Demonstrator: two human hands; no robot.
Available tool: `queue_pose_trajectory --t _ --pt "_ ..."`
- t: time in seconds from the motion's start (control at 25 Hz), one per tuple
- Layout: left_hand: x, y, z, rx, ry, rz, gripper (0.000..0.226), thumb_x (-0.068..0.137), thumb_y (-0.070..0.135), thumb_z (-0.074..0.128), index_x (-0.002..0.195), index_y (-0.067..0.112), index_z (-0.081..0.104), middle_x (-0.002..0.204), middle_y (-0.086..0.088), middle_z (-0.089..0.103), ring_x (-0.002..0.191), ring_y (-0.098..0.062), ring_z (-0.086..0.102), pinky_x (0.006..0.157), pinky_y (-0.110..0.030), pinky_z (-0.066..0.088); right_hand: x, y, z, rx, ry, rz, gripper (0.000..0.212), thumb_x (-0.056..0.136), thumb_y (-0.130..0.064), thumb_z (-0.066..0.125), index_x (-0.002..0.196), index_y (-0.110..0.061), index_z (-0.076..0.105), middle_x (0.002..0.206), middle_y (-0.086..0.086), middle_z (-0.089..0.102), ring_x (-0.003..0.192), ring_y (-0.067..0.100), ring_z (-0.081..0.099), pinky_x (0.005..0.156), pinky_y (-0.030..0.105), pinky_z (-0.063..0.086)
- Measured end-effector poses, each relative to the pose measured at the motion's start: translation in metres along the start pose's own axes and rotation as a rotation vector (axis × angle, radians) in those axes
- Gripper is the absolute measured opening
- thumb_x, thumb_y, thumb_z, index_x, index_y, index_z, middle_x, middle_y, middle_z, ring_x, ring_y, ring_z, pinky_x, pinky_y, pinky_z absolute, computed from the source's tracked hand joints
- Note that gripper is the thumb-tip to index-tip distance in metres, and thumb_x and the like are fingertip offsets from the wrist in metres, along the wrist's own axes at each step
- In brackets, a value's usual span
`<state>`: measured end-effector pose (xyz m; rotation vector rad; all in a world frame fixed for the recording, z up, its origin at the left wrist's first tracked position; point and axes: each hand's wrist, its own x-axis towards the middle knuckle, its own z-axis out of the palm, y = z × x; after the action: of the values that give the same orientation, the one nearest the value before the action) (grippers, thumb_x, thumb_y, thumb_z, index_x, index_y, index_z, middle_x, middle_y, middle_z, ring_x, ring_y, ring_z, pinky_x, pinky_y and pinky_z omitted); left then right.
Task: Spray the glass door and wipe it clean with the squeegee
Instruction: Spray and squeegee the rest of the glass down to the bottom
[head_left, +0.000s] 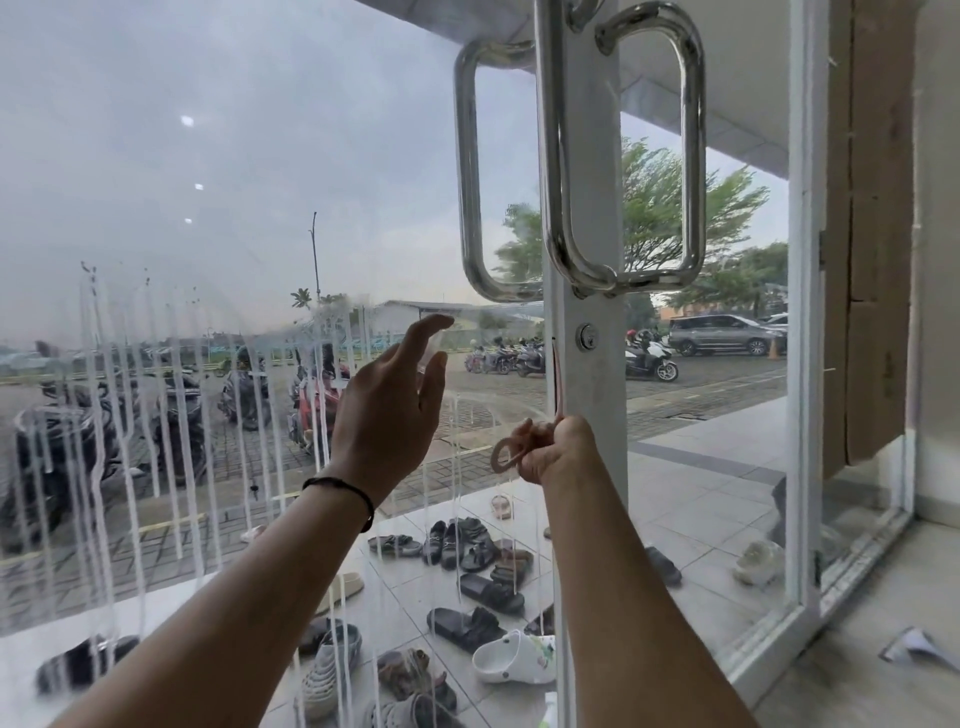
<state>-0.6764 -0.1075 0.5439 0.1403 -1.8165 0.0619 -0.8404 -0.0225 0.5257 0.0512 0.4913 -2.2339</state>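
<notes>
Bare forearms — black band (343, 493) on left wrist.

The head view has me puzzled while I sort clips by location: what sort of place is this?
Probably the entrance of a shop or office, seen from inside. A glass door with steel pull handles faces a parking area full of motorbikes, and many shoes and sandals lie on the tiled porch outside.
</notes>
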Motion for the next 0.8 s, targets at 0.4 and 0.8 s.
queue_pose_trajectory --t 0.4,0.8 --pt "-0.004 -0.009 -0.023 0.091 -0.043 0.004 0.035 0.106 0.028 0.048 0.141 0.026 0.050 0.066 0.016 0.054 0.052 0.001 0.052 0.048 -0.020 0.042 0.005 0.021 0.018 0.102 0.018 0.014 0.027 0.100 -0.008 0.028 0.079 -0.006 0.045 0.043 0.004 0.034 0.038 0.012 0.035 0.036 0.021 0.048" --pt "-0.007 -0.028 -0.043 0.248 -0.047 -0.032 0.025 0.107 0.028 0.043 0.130 0.021 0.049 0.074 0.001 0.062 0.051 -0.012 0.054 0.049 -0.023 0.044 0.031 0.029 0.031 0.041 0.038 0.021 0.024 0.100 -0.004 0.025 0.091 -0.007 0.047 0.066 0.006 0.044 0.048 0.013 0.043 0.037 0.018 0.043"
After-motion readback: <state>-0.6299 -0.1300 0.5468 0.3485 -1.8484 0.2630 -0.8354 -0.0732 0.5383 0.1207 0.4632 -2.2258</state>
